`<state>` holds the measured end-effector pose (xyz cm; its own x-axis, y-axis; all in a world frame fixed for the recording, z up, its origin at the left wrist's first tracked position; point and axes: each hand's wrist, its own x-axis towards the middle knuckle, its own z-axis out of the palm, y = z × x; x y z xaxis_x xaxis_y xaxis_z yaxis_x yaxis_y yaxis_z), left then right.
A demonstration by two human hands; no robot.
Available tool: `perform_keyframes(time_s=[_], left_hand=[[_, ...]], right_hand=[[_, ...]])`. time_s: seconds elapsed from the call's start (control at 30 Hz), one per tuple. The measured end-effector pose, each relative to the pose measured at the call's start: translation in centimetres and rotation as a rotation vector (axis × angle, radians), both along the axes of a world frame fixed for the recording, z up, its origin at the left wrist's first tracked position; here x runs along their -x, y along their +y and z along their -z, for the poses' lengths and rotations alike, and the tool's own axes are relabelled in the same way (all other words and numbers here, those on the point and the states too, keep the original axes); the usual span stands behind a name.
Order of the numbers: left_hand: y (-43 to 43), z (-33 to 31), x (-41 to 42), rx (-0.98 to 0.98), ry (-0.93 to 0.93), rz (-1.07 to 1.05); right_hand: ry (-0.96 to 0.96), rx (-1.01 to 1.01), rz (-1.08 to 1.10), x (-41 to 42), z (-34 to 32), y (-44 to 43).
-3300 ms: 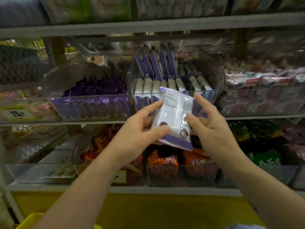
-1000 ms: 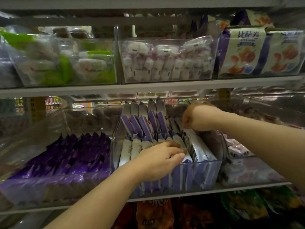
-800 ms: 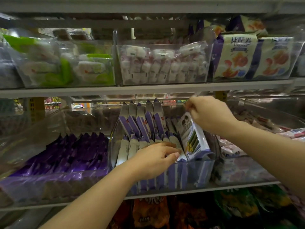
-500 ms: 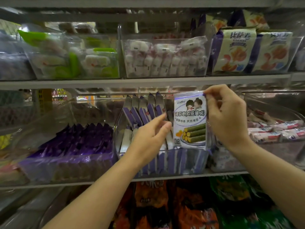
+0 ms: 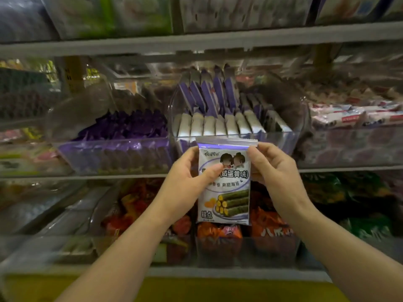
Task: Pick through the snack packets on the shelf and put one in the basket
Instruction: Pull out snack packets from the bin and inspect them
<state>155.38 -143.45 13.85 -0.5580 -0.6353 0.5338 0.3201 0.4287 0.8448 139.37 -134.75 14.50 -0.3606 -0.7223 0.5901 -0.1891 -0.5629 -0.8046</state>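
While both hands, left hand (image 5: 185, 182) and right hand (image 5: 277, 171), pinch the snack packet (image 5: 226, 192) upright for checking, next it probably drops into the basket, out of view.

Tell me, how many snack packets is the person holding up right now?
1. The white and purple packet is held upright in front of the shelf, pinched by the left hand and the right hand.

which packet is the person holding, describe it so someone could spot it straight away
Start at the clear bin of upright purple-and-white packets on the middle shelf. Just in front of it, the left hand and right hand hold one snack packet upright. Unlike the edge-on ones, its front faces the camera, showing two cartoon heads and green rolls.
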Motion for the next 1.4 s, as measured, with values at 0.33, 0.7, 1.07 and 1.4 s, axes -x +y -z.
perform_keyframes(time_s=[0.33,0.7,1.07,1.4], left_hand=[[-1.1,6.4,-0.1,-0.127,-0.148,-0.062],[-3.9,8.6,1.2,-0.493,-0.162,-0.053],[-4.8,8.8,1.3,-0.659,-0.056,-0.074],[-4.2,8.9,0.9,-0.587,-0.045,0.014]], right_hand=[[-0.146,-0.331,-0.259,0.6,5.1,-1.6],[-0.407,-0.473,-0.268,0.1,7.3,-4.2],[-0.408,-0.425,-0.328,0.1,7.5,-5.0],[-0.445,-0.41,-0.342,0.6,7.5,-4.7]])
